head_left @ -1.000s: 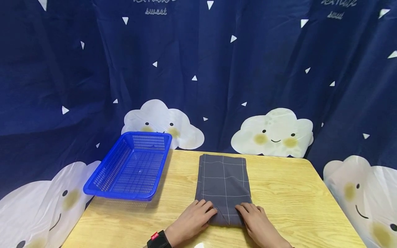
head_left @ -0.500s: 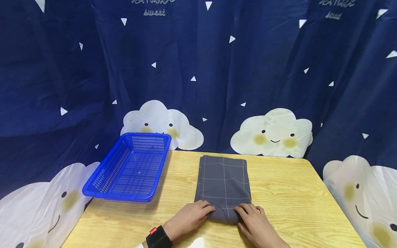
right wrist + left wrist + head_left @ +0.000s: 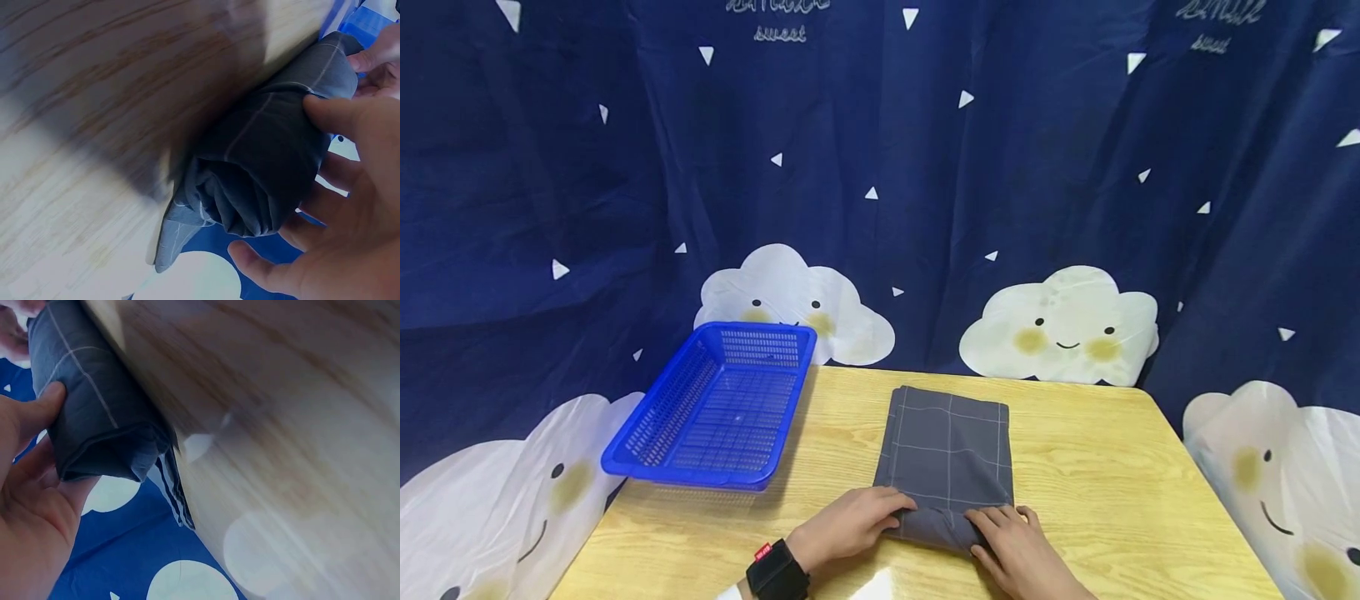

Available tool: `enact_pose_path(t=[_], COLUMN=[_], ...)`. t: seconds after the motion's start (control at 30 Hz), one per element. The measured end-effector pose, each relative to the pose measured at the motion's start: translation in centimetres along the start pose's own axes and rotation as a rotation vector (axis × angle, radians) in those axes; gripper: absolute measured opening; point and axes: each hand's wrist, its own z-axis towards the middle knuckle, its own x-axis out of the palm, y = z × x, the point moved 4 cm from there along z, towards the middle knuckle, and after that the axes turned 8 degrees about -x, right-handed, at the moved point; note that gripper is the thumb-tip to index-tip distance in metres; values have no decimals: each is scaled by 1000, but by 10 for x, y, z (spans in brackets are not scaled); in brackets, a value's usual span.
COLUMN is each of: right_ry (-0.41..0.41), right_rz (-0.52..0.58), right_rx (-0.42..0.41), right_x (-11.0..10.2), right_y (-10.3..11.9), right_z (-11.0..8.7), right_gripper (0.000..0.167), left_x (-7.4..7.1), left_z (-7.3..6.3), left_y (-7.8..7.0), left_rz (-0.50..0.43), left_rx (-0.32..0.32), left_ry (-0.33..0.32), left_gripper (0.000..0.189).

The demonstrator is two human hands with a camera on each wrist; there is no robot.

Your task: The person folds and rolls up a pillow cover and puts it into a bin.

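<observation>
A dark grey cloth with thin white grid lines (image 3: pixel 951 450) lies folded on the wooden table, its near end turned up into a thick roll. My left hand (image 3: pixel 857 521) grips the left end of that roll; in the left wrist view the thumb presses its near side and the fingers (image 3: pixel 47 465) reach round beyond. At the right end, my right hand (image 3: pixel 1018 546) holds the roll (image 3: pixel 262 150) between thumb and curled fingers, the little finger standing off it. Layered, spiralling folds show at the roll's open end in the right wrist view.
A blue perforated plastic basket (image 3: pixel 782 433) stands at the table's left side. The wooden tabletop (image 3: pixel 1097 467) extends to the right of the cloth. Behind it hangs a navy curtain (image 3: pixel 917 167) with white clouds and triangles.
The cloth's near end has been rolled further away from me, so less flat cloth shows. Its far end has shifted slightly right and nearer. Both hands stay on the roll.
</observation>
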Motion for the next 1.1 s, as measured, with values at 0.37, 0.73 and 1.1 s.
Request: enact_pose_path(t=[0.37,0.73,1.1], right_ry=[0,58,89], right_rz=[18,146,204], right_rx=[13,27,65], right_x=[4,4,2], right_y=[-6,-10,-8], right_z=[3,13,15], right_gripper=[28,25,25], left_x=[10,24,16], left_z=[2,6,6], left_y=[-18,-19,-20], left_rz=[346,453,381], left_rx=[83,-1,0], left_ry=[-172,-121,-88], left_gripper=[26,42,47])
